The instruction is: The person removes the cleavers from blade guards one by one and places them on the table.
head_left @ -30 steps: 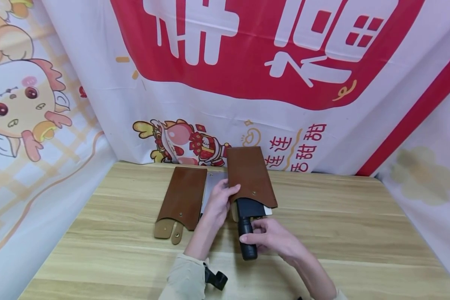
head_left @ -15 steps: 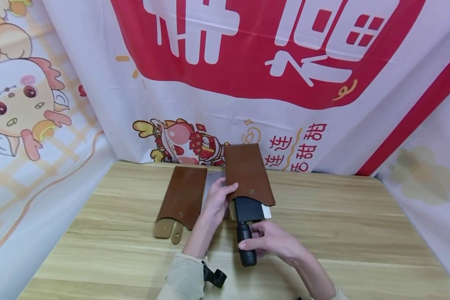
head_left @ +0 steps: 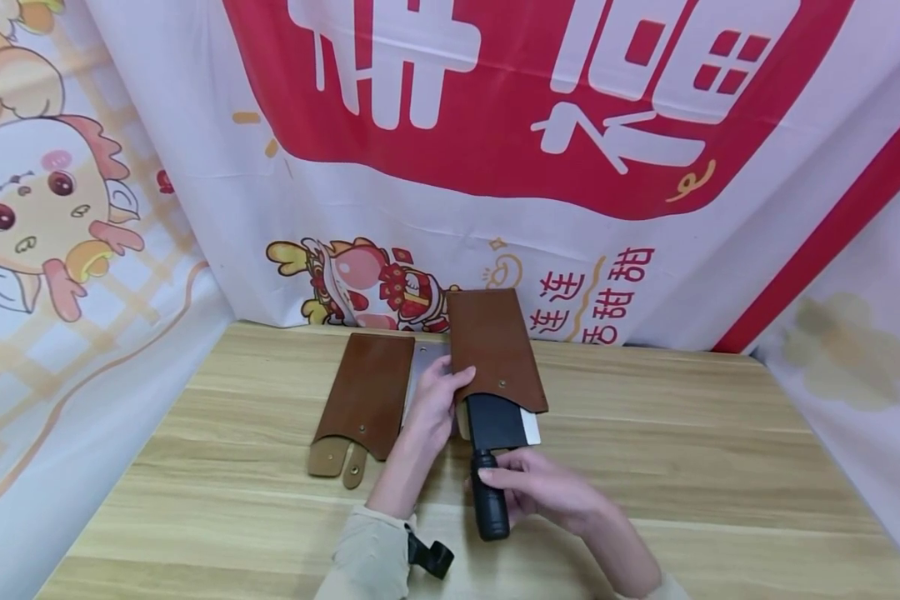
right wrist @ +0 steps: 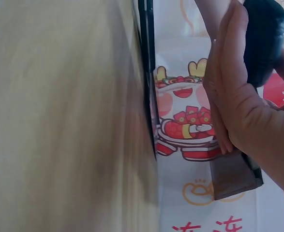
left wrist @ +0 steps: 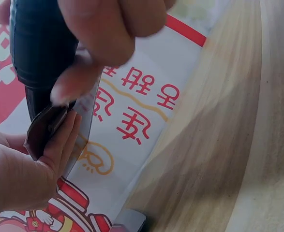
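Note:
A black-handled cleaver (head_left: pixel 498 423) sits mostly inside a brown leather sheath (head_left: pixel 491 342), held above the table. Its dark blade, with a silver edge strip, shows below the sheath's curved mouth. My left hand (head_left: pixel 437 400) grips the sheath along its left side, thumb on the front. My right hand (head_left: pixel 543 487) holds the black handle (right wrist: pixel 262 43) from the right, thumb across the front. In the left wrist view, the left fingers wrap the sheath's mouth close below the handle. Most of the blade is hidden in the leather.
Another brown leather sheath (head_left: pixel 367 383) lies flat on the wooden table (head_left: pixel 682 450), its tan flap and strap toward me. Beside it lies a second metal blade (head_left: pixel 422 367), partly hidden behind my left hand. A printed cloth (head_left: pixel 232 208) hangs at the table's back edge.
My right hand has drawn the handle toward me, and more of the blade shows out of the sheath. The sheath in my left hand has shifted slightly left.

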{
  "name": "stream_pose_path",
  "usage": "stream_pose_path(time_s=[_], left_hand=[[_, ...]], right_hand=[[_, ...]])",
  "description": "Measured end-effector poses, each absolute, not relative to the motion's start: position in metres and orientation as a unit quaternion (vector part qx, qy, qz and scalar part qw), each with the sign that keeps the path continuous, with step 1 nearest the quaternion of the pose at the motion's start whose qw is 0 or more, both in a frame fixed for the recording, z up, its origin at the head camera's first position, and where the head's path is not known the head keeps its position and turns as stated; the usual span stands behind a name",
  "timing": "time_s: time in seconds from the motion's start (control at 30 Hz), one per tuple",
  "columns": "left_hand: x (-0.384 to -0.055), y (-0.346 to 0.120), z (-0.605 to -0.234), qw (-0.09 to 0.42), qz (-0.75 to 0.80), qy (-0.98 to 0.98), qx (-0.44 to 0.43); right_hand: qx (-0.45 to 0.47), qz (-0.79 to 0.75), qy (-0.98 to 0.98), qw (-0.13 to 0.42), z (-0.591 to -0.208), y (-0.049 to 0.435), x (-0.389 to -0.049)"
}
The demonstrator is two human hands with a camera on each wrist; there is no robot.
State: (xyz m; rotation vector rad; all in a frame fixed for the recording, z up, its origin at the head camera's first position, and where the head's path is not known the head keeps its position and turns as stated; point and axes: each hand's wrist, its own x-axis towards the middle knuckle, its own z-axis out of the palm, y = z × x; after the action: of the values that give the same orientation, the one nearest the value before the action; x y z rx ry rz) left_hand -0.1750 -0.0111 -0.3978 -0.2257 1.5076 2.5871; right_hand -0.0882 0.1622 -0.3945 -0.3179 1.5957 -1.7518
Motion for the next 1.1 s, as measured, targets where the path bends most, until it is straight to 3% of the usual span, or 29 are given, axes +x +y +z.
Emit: stream_pose_path(time_s=[0.8, 1.1], left_hand=[[-0.177, -0.021, -0.393, 0.092, 0.860, 0.493, -0.096], [-0.179, -0.030, -0.386, 0.076, 0.861, 0.493, -0.101]], right_hand=[[-0.136, -0.710, 0.576, 0.382, -0.381, 0.164, -0.084], [-0.153, -0.703, 0.570, 0.398, -0.378, 0.164, -0.081]])
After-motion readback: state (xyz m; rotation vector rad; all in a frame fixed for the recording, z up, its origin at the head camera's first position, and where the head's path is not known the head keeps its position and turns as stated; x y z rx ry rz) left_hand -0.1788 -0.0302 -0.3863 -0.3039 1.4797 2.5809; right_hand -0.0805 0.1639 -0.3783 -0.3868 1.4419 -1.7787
